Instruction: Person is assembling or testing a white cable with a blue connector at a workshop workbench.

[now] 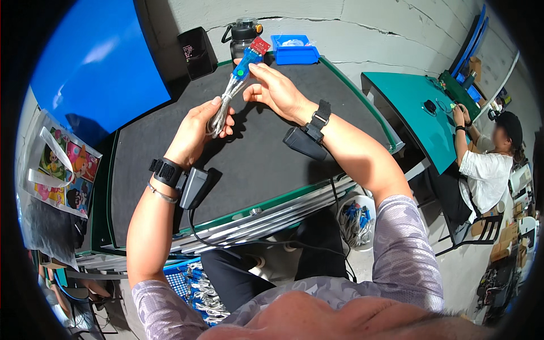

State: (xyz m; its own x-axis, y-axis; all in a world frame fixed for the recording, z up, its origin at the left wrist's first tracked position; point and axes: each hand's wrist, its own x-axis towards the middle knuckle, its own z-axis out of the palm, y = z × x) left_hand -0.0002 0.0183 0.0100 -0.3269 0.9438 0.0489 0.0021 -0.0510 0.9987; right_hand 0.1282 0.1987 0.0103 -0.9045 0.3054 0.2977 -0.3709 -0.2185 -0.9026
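Observation:
Over the black-topped bench, my left hand (207,119) is closed around a bundled grey cable (226,96), which is tied around its middle. At the cable's upper end is a blue connector housing (245,63) with a round green spot. A small red circuit board (260,46) sits at the tip of the housing. My right hand (276,93) is at the connector's right side, with one fingertip at its edge. The thumb and other fingers of that hand are apart, curled loosely, with nothing seen between them.
A black bottle (243,34), a dark display device (196,54) and a blue bin (296,51) stand along the bench's far edge. More cables fill a blue basket (175,279) and a white bucket (371,207) below. Another person (490,153) works at a green table (396,107).

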